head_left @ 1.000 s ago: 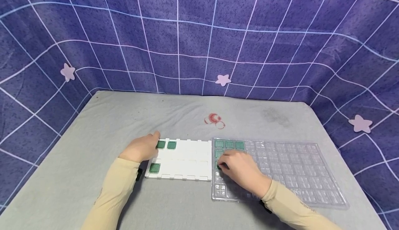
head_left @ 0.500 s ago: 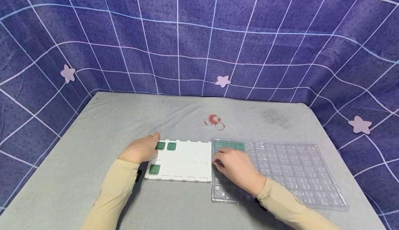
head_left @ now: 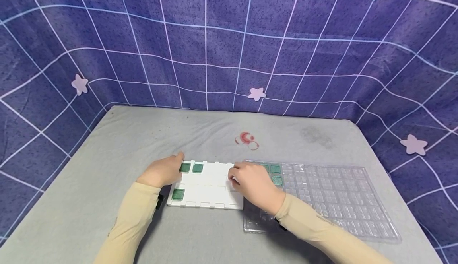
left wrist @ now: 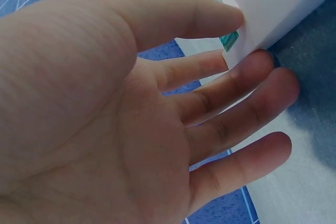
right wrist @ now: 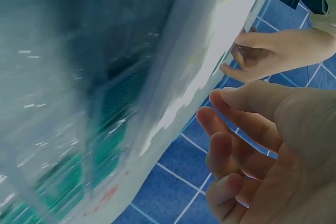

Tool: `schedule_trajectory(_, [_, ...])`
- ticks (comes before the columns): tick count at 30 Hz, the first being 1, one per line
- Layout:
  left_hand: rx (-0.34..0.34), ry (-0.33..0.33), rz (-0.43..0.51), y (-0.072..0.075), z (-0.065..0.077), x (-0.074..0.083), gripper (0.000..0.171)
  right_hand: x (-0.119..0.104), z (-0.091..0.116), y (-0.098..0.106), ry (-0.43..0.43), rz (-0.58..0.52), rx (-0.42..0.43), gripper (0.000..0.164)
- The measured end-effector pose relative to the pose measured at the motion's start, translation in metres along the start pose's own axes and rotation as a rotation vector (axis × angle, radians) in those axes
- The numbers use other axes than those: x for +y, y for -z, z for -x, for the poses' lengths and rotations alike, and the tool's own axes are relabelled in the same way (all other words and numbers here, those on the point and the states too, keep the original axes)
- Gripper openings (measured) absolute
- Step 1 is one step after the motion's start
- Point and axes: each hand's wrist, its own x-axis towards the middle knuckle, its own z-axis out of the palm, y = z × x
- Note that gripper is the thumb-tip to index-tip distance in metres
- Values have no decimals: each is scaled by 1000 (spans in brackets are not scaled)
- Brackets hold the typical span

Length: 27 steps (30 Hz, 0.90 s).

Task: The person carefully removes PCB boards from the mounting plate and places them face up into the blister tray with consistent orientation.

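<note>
My left hand [head_left: 165, 170] grips the left end of a white slotted tray [head_left: 211, 194], its thumb over the top face in the left wrist view. Three small green circuit boards show on this tray: two along the far edge, one [head_left: 177, 194] at the near left corner. My right hand [head_left: 252, 184] is over the tray's right end, thumb and index fingertips close together. I cannot tell whether a board is between them. Under and beyond that hand lies a clear plastic tray [head_left: 332, 192] of many cells, green boards [head_left: 277, 180] in its far left cells.
Both trays lie side by side on a grey cloth-covered table [head_left: 143, 136]. The cloth has red ring marks [head_left: 247, 137] beyond the trays. A purple-blue grid-patterned curtain [head_left: 200, 45] with star shapes stands behind and at the sides.
My right hand has moved left from the clear tray's left cells to above the right end of the white tray. The left hand has stayed at the white tray.
</note>
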Motion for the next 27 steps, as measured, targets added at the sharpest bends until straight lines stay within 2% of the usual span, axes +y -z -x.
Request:
schedule_trajectory(7, [-3,4,4,2,0,0,52,-8,-26,-10,45,34,-20,10])
schedule_trajectory(16, [-7,9,-14,2,0,0,53,-23,-57,-22,55,40,-90,8])
schedule_trajectory(27, [-9,17,-14,1,-2,-1,47,-41,-81,-36,68,94,-190,20])
